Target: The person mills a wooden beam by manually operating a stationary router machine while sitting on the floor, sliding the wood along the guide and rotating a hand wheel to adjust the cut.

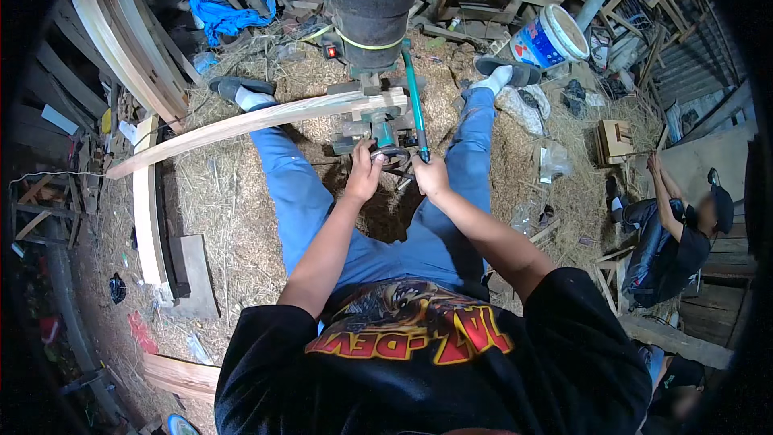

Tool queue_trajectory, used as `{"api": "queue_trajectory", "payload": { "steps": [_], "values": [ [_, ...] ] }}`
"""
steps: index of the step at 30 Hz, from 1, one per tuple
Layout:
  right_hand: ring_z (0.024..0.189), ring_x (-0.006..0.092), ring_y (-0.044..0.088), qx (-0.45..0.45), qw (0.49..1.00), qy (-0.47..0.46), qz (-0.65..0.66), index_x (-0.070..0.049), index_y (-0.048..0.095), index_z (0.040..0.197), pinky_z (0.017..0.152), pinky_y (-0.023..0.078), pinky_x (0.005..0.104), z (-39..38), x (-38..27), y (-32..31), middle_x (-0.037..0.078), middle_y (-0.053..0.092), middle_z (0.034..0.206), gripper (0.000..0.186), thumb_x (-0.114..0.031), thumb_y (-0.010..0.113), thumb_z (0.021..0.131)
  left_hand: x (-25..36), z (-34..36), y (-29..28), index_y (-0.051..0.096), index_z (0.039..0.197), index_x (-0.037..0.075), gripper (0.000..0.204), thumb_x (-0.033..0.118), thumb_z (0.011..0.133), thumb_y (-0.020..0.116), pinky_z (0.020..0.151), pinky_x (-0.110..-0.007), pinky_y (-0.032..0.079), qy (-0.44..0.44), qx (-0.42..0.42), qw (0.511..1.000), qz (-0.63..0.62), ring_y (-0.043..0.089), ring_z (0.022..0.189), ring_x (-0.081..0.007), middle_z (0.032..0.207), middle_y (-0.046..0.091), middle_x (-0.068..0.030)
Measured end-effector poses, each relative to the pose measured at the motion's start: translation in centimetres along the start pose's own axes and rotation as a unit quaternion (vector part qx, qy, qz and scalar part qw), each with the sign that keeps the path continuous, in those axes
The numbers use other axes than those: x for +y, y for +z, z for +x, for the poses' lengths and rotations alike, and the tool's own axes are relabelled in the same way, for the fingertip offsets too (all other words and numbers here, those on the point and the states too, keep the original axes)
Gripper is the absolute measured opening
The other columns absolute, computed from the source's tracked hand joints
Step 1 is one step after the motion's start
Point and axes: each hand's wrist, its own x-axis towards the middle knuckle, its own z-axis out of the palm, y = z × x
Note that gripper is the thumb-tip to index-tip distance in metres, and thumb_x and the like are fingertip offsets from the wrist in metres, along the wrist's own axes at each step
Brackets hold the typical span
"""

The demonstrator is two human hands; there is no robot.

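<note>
Between my spread legs stands a machine with a dark, cylinder-shaped motor and a green base. A long pale wooden beam lies across it, with its right end under the motor. My left hand has its fingers curled on the rim of a dark handwheel at the machine's near side. Just right of it, my right hand is closed around the black-gripped lower end of a green lever. The lever slants up beside the motor. Part of the handwheel is hidden behind my fingers.
A light board runs under the beam's left part. Long curved planks lean at the far left. Wood shavings and straw cover the floor. A white-and-blue bucket stands far right. A seated person works beside a small wooden box.
</note>
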Motion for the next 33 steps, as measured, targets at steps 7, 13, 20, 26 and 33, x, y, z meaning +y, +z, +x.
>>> {"api": "queue_trajectory", "payload": {
  "steps": [7, 13, 20, 26, 33],
  "values": [
    [0.041, 0.0149, 0.046, -0.085, 0.985, -0.025, 0.151, -0.011, 0.051, 0.113, 0.036, 0.037, 0.0338, -4.2, -5.4, -3.2, 0.005, 0.057, 0.073, 0.022, -0.021, 0.065, 0.099, 0.1, -0.2, 0.0, 0.043, 0.144, 0.001, 0.048, 0.032, 0.108, 0.051, 0.121, -0.048, 0.032, -0.009, 0.005, 1.000, -0.006, 0.038, 0.143, -0.0484, 0.153, 0.036, -0.0309],
    [0.055, 0.0166, 0.057, -0.239, 0.910, -0.164, 0.297, -0.016, 0.054, 0.117, 0.046, 0.047, 0.0317, -8.6, -19.8, -10.2, 0.006, 0.057, 0.093, 0.028, -0.040, 0.051, 0.104, 1.6, 2.6, -2.9, 0.055, 0.134, -0.001, 0.035, 0.022, 0.107, 0.054, 0.117, -0.047, 0.037, 0.050, 0.145, 0.988, -0.019, 0.051, 0.132, -0.0440, 0.140, 0.054, -0.0258],
    [0.052, 0.0141, 0.055, -0.146, 0.921, -0.294, 0.210, -0.022, 0.047, 0.149, 0.048, 0.045, 0.0292, 2.2, -34.9, -11.9, 0.005, 0.061, 0.081, 0.070, -0.072, 0.027, 0.105, 13.5, 11.1, -11.3, 0.052, 0.136, -0.004, 0.057, 0.037, 0.100, 0.070, 0.112, -0.045, 0.039, 0.078, 0.394, 0.916, -0.017, 0.053, 0.127, -0.0377, 0.134, 0.055, -0.0228],
    [0.060, 0.0131, 0.054, -0.111, 0.903, -0.324, 0.258, -0.011, 0.051, 0.148, 0.054, 0.045, 0.0291, 5.4, -35.7, -9.4, 0.005, 0.060, 0.083, 0.069, -0.062, 0.022, 0.111, 15.1, 18.1, -16.3, 0.048, 0.139, -0.005, 0.088, 0.048, 0.080, 0.088, 0.111, -0.050, 0.039, 0.056, 0.432, 0.898, 0.059, 0.049, 0.129, -0.0433, 0.135, 0.051, -0.0254],
    [0.052, 0.0119, 0.051, -0.086, 0.953, -0.172, 0.236, -0.006, 0.070, 0.108, 0.046, 0.040, 0.0271, 4.3, -14.1, -3.7, 0.002, 0.061, 0.074, 0.057, -0.047, 0.031, 0.114, 12.4, 16.7, -16.1, 0.047, 0.141, -0.009, 0.087, 0.047, 0.085, 0.084, 0.112, -0.050, 0.039, 0.125, 0.433, 0.885, 0.117, 0.050, 0.129, -0.0464, 0.137, 0.052, -0.0301]
  ]
}}
